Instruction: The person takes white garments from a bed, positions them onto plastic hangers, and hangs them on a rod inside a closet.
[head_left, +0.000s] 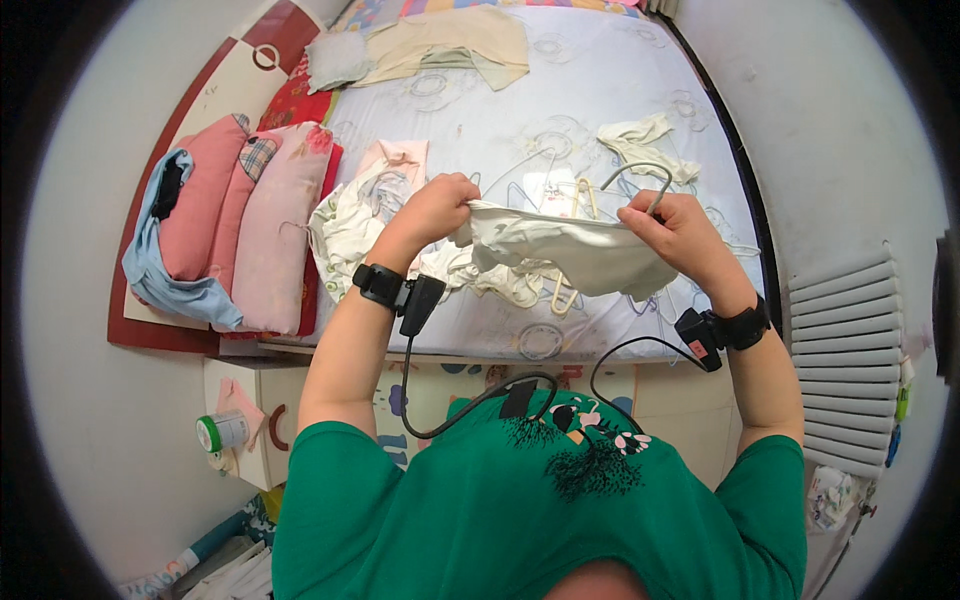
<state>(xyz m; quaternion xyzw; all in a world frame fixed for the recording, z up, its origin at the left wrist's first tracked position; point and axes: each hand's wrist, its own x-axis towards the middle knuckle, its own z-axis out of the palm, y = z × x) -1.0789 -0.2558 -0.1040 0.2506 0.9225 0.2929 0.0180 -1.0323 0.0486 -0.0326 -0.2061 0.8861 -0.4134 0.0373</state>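
Observation:
A pale grey-white cloth garment (570, 251) is stretched between my two hands above the bed. My left hand (444, 204) pinches its upper left end. At the other end my right hand (667, 225) grips the garment together with a clothes hanger, whose curved hook (637, 166) rises above my fingers. Whether the hanger's arms run inside the cloth is hidden. Below and behind the garment lie several loose hangers, among them a cream one (582, 199). Crumpled white clothes (352, 225) are heaped beside my left wrist.
On the bed (540, 341), a cream garment (442, 45) lies at the far end and a small white garment (649, 146) lies at the right. Pink pillows (202, 202) with a light blue garment (169, 277) stand left. A radiator (844, 360) lines the right wall; a nightstand (259, 390) stands lower left.

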